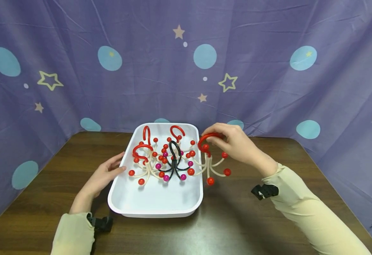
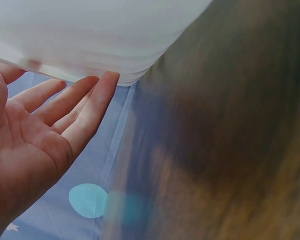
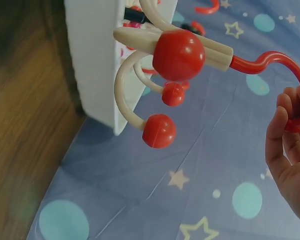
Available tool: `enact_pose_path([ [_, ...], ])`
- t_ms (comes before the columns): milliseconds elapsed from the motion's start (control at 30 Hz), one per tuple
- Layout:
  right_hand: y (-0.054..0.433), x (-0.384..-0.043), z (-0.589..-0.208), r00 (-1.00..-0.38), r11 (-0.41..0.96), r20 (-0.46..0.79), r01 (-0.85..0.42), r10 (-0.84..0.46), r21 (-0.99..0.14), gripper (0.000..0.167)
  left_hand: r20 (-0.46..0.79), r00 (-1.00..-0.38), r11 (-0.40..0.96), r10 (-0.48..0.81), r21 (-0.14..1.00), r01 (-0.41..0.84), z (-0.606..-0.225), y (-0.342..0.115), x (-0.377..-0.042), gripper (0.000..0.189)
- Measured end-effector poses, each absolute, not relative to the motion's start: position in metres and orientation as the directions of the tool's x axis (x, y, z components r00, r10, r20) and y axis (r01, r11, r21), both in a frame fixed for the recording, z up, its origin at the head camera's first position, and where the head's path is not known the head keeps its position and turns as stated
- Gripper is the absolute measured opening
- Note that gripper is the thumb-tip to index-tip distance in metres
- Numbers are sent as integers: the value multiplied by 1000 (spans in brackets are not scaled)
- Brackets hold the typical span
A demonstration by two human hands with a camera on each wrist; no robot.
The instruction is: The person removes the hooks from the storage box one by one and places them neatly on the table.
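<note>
My right hand [image 1: 235,143] pinches the red hooked handle of a head massager [image 1: 209,161], which hangs upright over the tray's right edge. Its cream arms end in red balls, seen close up in the right wrist view beside the tray wall [image 3: 92,65]. With fingers fairly straight, my left hand [image 1: 101,177] touches the left side of the white tray [image 1: 157,198]. In the left wrist view its fingertips [image 2: 110,80] lie against the tray's outer side. Inside the tray stand a black head massager [image 1: 174,164] with magenta balls and several cream ones with red handles [image 1: 146,164].
The tray sits on a dark wooden table [image 1: 243,216]. Behind the table hangs a purple curtain [image 1: 160,88] with stars and blue dots. Black straps [image 1: 265,191] are around both wrists. The massagers' arms overlap closely in the back half of the tray.
</note>
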State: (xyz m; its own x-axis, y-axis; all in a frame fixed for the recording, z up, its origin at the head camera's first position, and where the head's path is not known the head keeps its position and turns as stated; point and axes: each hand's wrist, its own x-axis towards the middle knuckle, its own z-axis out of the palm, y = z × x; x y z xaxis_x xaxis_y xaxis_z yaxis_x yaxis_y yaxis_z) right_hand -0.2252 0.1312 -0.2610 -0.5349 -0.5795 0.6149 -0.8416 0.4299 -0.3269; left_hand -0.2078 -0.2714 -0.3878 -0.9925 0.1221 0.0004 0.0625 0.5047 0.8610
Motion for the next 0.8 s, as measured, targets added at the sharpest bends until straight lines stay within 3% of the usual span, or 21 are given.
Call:
enact_pose_path([
  [200,145,-233,-263,-547,489,611,-826,-572,-282,14,3,-993,502,122,863,64,-388,-271,-207,61],
  [800,165,-266,-288,-700,613,534,-698,-474,-371,11,-10,-992,510,124,858,55,-389,-272,-208,62],
])
